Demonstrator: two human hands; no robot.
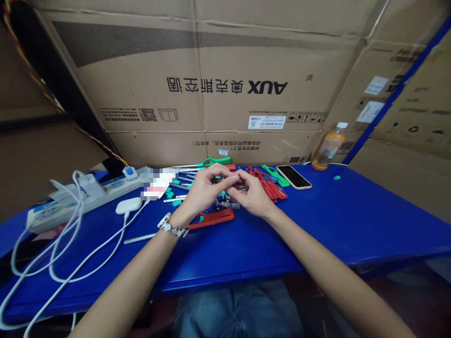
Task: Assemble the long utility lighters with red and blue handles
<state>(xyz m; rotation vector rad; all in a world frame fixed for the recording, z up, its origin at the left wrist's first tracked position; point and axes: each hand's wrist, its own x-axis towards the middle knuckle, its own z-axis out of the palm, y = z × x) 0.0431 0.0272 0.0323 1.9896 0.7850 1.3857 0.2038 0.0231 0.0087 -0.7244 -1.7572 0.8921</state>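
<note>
My left hand (206,190) and my right hand (251,193) meet over the blue table (317,220), fingertips pinched together on a small part I cannot make out. A bracelet is on my left wrist. Under the hands lie a red lighter-shaped tool (214,218), small metal parts (227,203), and a pile of red (268,184) and green (275,174) plastic handles. Thin metal rods with green caps (175,200) lie to the left of my left hand.
A phone (293,177) and an orange drink bottle (328,148) stand at the back right. A white power strip (84,197), a white charger (128,205) and white cables (63,253) fill the left. Large cardboard boxes (211,94) wall the back.
</note>
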